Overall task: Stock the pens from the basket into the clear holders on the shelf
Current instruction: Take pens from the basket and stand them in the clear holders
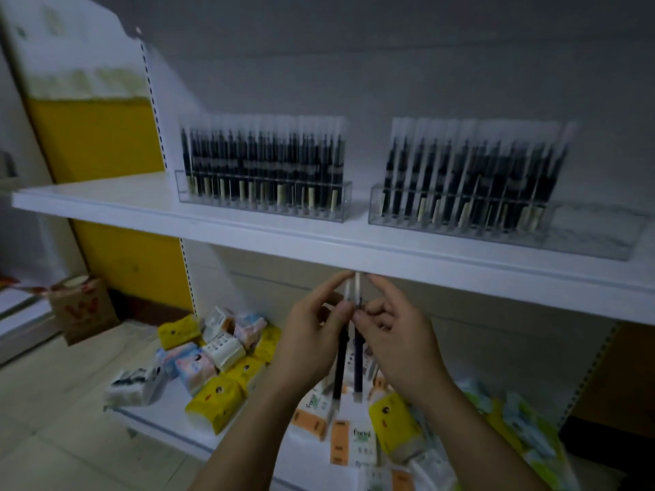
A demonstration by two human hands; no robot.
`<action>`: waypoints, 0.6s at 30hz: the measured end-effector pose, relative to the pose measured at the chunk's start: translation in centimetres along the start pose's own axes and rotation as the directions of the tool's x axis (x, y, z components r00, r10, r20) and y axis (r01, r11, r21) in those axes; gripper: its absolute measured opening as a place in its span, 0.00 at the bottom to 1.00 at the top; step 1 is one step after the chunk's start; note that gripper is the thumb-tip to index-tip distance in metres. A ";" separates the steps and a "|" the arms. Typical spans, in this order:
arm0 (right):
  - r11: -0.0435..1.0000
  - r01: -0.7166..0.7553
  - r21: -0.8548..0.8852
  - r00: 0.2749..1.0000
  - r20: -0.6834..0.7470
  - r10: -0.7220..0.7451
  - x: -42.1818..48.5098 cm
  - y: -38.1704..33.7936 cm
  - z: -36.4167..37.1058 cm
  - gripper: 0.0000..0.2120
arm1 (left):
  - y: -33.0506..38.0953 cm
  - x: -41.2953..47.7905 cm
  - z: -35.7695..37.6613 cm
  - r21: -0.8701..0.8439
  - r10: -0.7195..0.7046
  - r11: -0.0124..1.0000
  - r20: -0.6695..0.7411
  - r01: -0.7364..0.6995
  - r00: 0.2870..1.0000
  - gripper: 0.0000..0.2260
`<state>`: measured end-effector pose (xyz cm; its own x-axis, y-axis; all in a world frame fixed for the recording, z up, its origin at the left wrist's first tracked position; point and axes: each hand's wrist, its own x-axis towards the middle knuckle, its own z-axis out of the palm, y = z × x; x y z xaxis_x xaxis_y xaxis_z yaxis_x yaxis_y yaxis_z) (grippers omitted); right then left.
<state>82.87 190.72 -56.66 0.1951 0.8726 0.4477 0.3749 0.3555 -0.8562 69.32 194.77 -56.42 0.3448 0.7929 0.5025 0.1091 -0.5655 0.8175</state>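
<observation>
Two dark pens with clear caps stand upright between my hands, just below the front edge of the white shelf (pixel 248 232). My left hand (pixel 312 334) pinches the left pen (pixel 341 363). My right hand (pixel 397 338) pinches the right pen (pixel 358 366). On the shelf stand two clear holders: the left holder (pixel 264 202) is packed with pens, the right holder (pixel 588 239) is filled on its left and bare at its right end. The basket is not in view.
Below the shelf, a lower white shelf (pixel 156 416) holds a heap of tissue packs (pixel 212 395) in yellow, white and blue. A brown paper bag (pixel 83 310) stands on the tiled floor at left. A yellow panel (pixel 99 136) runs behind the shelf's left upright.
</observation>
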 end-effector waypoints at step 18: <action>0.980 0.186 -0.074 0.974 -0.113 -0.194 -0.1 -8.2 -4.3 0.17 | 9.6 1.7 -0.6 -0.254 0.116 0.959 -0.055 -0.126 0.992 0.17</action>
<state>83.67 186.32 -48.60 0.2200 0.7435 0.6315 0.4710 0.4860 -0.7362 70.43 190.79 -47.55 0.3029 0.7336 0.6084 -0.1753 -0.5846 0.7922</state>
